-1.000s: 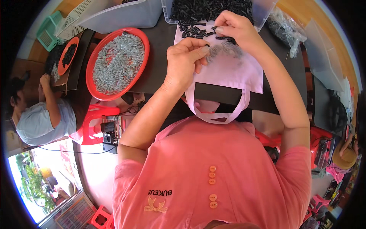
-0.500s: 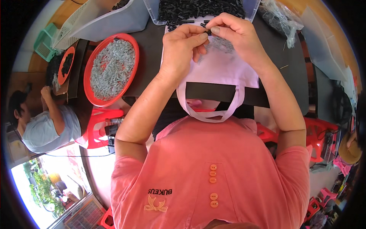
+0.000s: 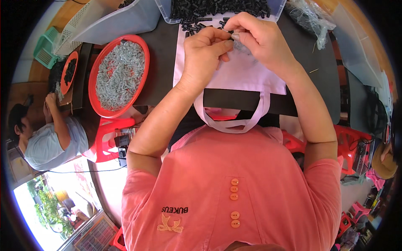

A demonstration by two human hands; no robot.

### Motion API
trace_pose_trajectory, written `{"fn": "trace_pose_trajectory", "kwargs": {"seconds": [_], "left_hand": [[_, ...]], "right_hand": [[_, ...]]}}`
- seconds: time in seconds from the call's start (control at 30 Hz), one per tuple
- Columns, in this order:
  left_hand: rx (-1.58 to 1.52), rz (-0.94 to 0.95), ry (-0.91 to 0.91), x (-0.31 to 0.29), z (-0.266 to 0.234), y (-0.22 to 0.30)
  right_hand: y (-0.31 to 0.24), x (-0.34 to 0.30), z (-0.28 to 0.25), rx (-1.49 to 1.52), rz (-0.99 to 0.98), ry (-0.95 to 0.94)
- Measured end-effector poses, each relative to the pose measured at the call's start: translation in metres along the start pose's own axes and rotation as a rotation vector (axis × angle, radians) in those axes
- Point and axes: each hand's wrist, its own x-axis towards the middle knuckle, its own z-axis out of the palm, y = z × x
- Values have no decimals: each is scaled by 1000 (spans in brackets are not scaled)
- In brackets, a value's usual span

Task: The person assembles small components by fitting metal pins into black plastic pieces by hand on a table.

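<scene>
Over a pale pink cloth tote bag (image 3: 238, 79) laid flat on the dark table, my two hands meet at their fingertips. My left hand (image 3: 204, 52) pinches with thumb and index finger at a small black piece (image 3: 230, 32). From the other side my right hand (image 3: 266, 44) closes thumb and fingers on the same piece, which is mostly hidden. Small clear parts (image 3: 240, 47) lie on the bag beneath my right hand. Loose short black tubes (image 3: 197, 27) are scattered at the bag's far edge, before a clear bin (image 3: 164, 12) heaped with more.
A red round tray (image 3: 93, 79) of clear small parts stands on the left. Beyond it is a large translucent bin (image 3: 121, 27). A plastic bag (image 3: 314, 25) lies at the far right. Another person (image 3: 56, 138) sits at the left beside an orange plate (image 3: 74, 56).
Both hands stay together at the small black piece, with slight finger shifts. The clear parts on the bag are now more covered by my right hand. The view has shifted slightly.
</scene>
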Motion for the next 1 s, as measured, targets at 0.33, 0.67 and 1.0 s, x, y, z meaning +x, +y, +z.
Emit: {"fn": "trace_pose_trajectory", "kwargs": {"seconds": [0.33, 0.67, 1.0], "left_hand": [[-29, 10, 18, -5, -5, 0], [-41, 36, 22, -7, -3, -1], [-159, -57, 49, -2, -9, 0]], "right_hand": [[1, -11, 15, 11, -43, 129], [-2, -6, 8, 35, 25, 40], [5, -12, 24, 70, 56, 120]]}}
